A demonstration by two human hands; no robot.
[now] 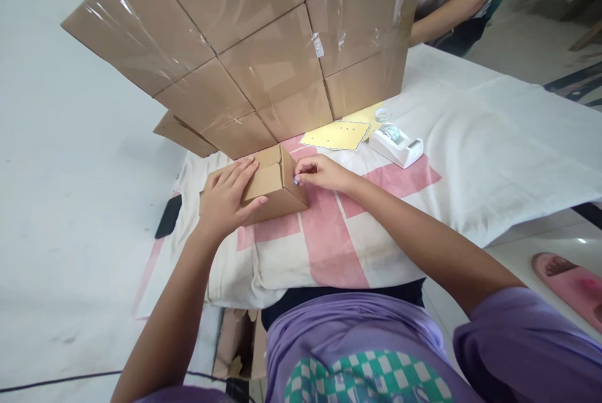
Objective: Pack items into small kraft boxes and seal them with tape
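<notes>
A small brown cardboard box (275,187) lies on a white cloth with pink bands (329,240). My left hand (226,199) rests flat on the box's top, fingers stretched out and lightly curled over its near edge. My right hand (317,172) is at the box's right end with the fingertips pinched together against the end flap; what they pinch, if anything, is too small to make out.
A big taped cardboard panel (254,39) stands tilted just behind the box. A white tape dispenser (396,143) and a yellow sheet with dots (335,135) lie to the right. A black phone (168,215) lies at the left. Another person's arm (451,5) shows behind. A pink slipper (569,281) is on the floor.
</notes>
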